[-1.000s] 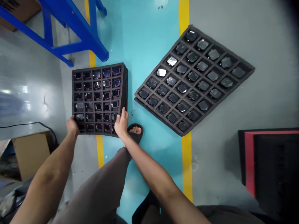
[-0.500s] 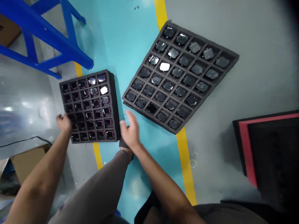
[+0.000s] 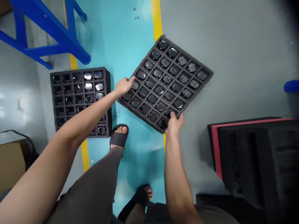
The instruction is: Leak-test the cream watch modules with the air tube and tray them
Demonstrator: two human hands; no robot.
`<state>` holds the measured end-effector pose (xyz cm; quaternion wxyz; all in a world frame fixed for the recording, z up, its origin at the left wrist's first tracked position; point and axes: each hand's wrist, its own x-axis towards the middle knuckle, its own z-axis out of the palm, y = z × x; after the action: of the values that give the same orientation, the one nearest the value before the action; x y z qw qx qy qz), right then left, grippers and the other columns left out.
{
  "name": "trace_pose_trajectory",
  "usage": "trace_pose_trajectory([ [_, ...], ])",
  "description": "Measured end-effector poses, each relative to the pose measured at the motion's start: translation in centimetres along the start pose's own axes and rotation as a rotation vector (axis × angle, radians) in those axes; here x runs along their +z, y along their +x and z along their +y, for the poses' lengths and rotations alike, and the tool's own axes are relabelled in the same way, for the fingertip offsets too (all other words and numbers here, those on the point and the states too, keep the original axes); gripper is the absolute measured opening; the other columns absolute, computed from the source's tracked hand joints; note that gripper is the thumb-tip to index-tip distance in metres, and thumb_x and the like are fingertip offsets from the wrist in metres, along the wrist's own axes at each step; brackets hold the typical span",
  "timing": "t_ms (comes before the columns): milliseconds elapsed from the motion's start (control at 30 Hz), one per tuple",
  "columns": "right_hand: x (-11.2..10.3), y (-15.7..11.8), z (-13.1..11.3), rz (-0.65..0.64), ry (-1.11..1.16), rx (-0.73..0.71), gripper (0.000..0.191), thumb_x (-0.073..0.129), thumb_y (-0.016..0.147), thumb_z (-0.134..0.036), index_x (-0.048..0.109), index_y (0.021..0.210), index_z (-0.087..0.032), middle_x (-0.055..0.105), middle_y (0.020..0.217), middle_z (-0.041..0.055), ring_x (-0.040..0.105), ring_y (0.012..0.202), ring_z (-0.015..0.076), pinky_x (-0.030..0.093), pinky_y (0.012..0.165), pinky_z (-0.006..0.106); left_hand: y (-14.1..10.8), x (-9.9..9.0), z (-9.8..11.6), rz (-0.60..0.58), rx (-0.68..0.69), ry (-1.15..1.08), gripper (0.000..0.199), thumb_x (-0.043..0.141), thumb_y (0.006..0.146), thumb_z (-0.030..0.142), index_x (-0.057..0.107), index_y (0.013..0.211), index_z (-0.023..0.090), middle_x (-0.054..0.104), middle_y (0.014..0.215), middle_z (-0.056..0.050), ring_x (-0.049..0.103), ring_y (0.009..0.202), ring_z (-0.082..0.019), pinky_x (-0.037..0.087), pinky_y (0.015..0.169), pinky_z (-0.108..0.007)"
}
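We hold the black foam tray (image 3: 164, 62) of dark glossy pcs (image 3: 159, 90) over the teal floor (image 3: 144, 161): L hand (image 3: 123, 86) fingers clamped on its left corner, R hand (image 3: 174, 124) fingers clamped on bottom corner. 2nd foam tray (image 3: 70, 70) sits just left, on floor.

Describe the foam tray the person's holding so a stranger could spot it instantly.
Near the blue metal frame, over the turquoise floor stripe, one black foam tray is turned corner-on, held by the left hand and right hand. The similar tray to its left lies square under the left forearm.
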<state>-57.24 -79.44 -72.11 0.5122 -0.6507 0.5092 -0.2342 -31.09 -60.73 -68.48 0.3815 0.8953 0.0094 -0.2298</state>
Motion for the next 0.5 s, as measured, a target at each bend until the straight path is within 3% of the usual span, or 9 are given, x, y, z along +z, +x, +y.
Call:
trace_pose_trajectory([
  [133, -0.2, 0.3, -1.6, 0.044, 0.039, 0.062, 0.044, 0.048, 0.089, -0.055, 0.065, 0.099, -0.015, 0.069, 0.096, 0.0070, 0.067, 0.090, 0.0217, 0.059, 0.089, 0.043, -0.6, -0.4, 0.5, 0.034, 0.039, 0.024, 0.040, 0.063, 0.095, 0.058, 0.069, 0.086, 0.020, 0.075, 0.098, -0.018, 0.066, 0.118, -0.040, 0.046, 0.103, -0.049],
  [233, -0.5, -0.6, -3.4, 0.057, 0.055, 0.024, 0.049, 0.047, 0.090, -0.057, 0.067, 0.102, -0.014, 0.071, 0.100, 0.0089, 0.067, 0.094, 0.0227, 0.057, 0.095, 0.045, -1.9, -0.9, 0.6, 0.084, 0.080, 0.047, 0.037, 0.059, 0.098, 0.055, 0.067, 0.090, 0.021, 0.073, 0.102, -0.015, 0.064, 0.119, -0.038, 0.044, 0.104, -0.047],
  [300, -0.6, -2.0, -4.7, 0.065, 0.056, -0.012, 0.052, 0.050, 0.088, -0.058, 0.068, 0.108, -0.014, 0.072, 0.105, 0.0096, 0.066, 0.099, 0.0235, 0.055, 0.100, 0.046, -3.3, -2.3, 0.1, 0.121, 0.100, 0.057, 0.039, 0.053, 0.101, 0.056, 0.065, 0.088, 0.021, 0.073, 0.100, -0.013, 0.065, 0.113, -0.034, 0.045, 0.102, -0.043],
  [400, -0.2, -5.7, -6.5, 0.051, 0.044, -0.031, 0.057, 0.051, 0.089, -0.061, 0.069, 0.115, -0.014, 0.073, 0.113, 0.0123, 0.066, 0.107, 0.0261, 0.052, 0.106, 0.048, -6.3, -6.8, -1.3, 0.229, 0.125, 0.043, 0.040, 0.052, 0.098, 0.056, 0.062, 0.082, 0.021, 0.072, 0.093, -0.006, 0.064, 0.097, -0.026, 0.047, 0.093, -0.037],
  [500, 1.6, -10.9, -8.2, -0.082, 0.044, -0.017, 0.060, 0.046, 0.095, -0.061, 0.064, 0.128, -0.015, 0.070, 0.128, 0.0158, 0.064, 0.122, 0.0282, 0.048, 0.113, 0.050, -10.1, -13.2, -3.4, 0.320, 0.107, 0.032, 0.038, 0.049, 0.092, 0.057, 0.057, 0.078, 0.023, 0.068, 0.084, 0.000, 0.058, 0.087, -0.023, 0.045, 0.083, -0.037],
])
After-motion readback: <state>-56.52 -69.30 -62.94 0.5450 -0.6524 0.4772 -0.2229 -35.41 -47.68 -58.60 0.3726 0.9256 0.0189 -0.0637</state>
